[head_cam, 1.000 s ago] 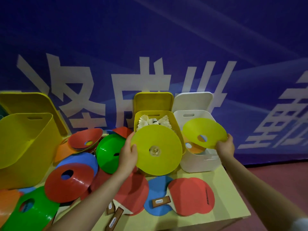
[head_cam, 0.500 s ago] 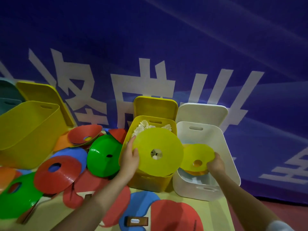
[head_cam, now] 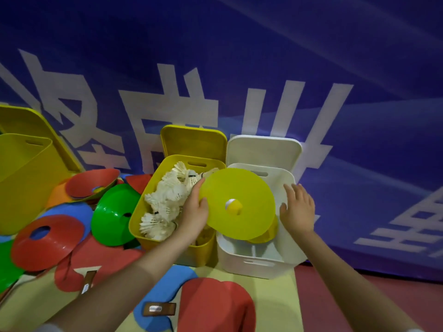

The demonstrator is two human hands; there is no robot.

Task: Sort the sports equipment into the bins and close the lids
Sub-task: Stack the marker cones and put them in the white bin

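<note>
Yellow disc cone (head_cam: 242,200) is gripped at its left rim by the left hand (head_cam: 195,215), thumb on top, and held tilted over the white bin (head_cam: 254,262). A second yellow cone (head_cam: 268,233) is seen beneath it, inside that bin. Right hand (head_cam: 298,209) is spread open just right of the held cone, nothing gripped. Yellow bin (head_cam: 153,185) of shuttlecocks (head_cam: 165,200) lies under the left hand. Both lids are up.

We see smooth, matt plastic in the yellow disc cone (head_cam: 239,200) and the white bin (head_cam: 254,262); the green cone (head_cam: 112,212) looks glossier. The shuttlecocks (head_cam: 167,197) seem feathered, though blur leaves us unsure.
</note>
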